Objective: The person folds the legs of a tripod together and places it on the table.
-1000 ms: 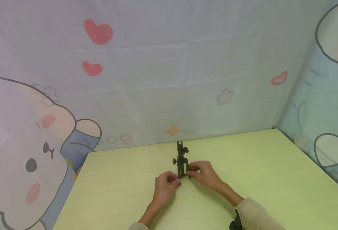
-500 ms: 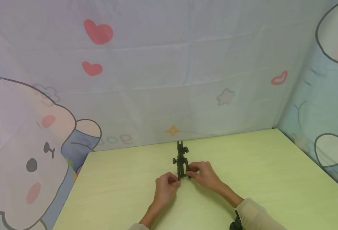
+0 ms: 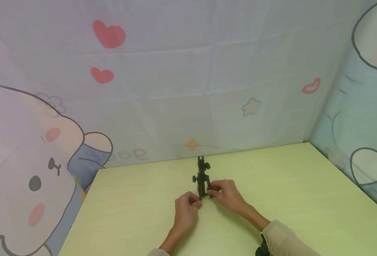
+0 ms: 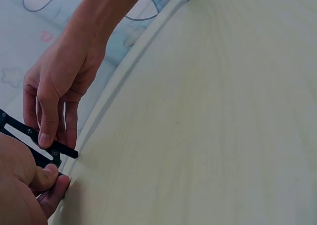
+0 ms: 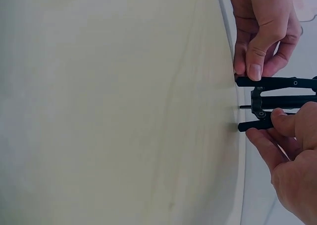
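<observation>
A small black tripod (image 3: 202,176) with knobs on its sides stands near the back of the table, its legs a little apart. My left hand (image 3: 186,211) pinches the foot end of its left leg between thumb and fingers. On the other side, my right hand (image 3: 228,195) pinches the right leg near its lower end. From the right wrist, the left leg (image 5: 277,83) and the braces between the legs show, with the left hand (image 5: 265,29) above and the right hand (image 5: 297,155) below. The left wrist view shows the right thumb lying along a leg (image 4: 20,125).
The pale yellow-green table (image 3: 287,188) spreads around both hands. Behind it hangs a printed cloth (image 3: 175,106), with more cloth at both sides. A black wrist camera (image 3: 262,248) sits below the right sleeve (image 3: 286,238).
My left hand has shifted slightly to the right, its fingers still at the tripod's left leg. The right hand and the tripod's top stay nearly in place.
</observation>
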Demonstrator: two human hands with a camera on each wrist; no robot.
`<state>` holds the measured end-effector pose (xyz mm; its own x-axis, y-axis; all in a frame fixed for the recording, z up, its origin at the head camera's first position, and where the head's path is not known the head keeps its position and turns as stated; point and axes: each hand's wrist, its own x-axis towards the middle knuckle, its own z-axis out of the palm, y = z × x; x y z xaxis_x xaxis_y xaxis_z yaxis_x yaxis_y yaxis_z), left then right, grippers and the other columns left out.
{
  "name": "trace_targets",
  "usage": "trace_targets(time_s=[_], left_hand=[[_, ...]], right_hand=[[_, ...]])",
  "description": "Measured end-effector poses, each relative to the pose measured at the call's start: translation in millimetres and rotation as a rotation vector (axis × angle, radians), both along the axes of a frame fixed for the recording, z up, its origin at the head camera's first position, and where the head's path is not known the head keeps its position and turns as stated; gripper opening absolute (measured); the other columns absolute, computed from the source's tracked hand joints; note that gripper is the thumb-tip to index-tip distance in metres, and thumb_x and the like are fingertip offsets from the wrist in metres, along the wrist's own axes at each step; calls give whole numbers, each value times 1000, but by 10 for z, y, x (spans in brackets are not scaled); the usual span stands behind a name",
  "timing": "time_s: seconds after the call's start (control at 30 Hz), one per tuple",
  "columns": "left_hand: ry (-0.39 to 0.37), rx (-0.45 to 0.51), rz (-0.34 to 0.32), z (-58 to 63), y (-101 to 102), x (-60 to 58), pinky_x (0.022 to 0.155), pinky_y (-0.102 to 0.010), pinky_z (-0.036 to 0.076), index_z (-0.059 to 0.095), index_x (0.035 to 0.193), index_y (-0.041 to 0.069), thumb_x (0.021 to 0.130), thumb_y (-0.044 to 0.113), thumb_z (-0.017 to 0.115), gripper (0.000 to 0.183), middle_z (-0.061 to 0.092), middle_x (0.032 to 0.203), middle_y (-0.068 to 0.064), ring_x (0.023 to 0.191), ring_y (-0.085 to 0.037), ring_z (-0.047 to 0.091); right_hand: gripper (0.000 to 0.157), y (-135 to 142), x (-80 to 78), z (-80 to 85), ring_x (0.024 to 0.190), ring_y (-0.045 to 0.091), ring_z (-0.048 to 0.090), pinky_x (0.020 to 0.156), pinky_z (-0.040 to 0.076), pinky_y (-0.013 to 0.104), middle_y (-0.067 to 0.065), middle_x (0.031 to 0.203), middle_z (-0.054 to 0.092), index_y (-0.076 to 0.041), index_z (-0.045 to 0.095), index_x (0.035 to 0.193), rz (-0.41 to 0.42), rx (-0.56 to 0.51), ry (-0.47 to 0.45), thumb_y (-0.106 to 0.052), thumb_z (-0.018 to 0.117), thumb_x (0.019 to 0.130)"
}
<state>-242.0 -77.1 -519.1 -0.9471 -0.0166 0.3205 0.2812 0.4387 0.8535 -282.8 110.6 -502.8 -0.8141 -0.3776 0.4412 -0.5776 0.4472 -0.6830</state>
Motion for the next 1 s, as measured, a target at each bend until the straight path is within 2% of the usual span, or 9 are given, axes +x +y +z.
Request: trace_targets(time_s=[0.47,1.0], left_hand=[[-27,59,45,14,73,41,56,-22,51,67,76,2,84,-17,74,21,69,68,-4,63,-14,69],[-50,55,161,11,144,62,57,-25,51,70,75,5,82,-14,76,21,70,67,1,60,-9,66]], right_hand=[[4,-17,3,6,80,15,75,69,57,26,4,89,78,-4,81,93,-25,6,11,-2,77,92],[4,-23,-22,3,78,13,73,64,54,24,5,87,78,-5,81,89,-14,-1,34,-1,79,90]])
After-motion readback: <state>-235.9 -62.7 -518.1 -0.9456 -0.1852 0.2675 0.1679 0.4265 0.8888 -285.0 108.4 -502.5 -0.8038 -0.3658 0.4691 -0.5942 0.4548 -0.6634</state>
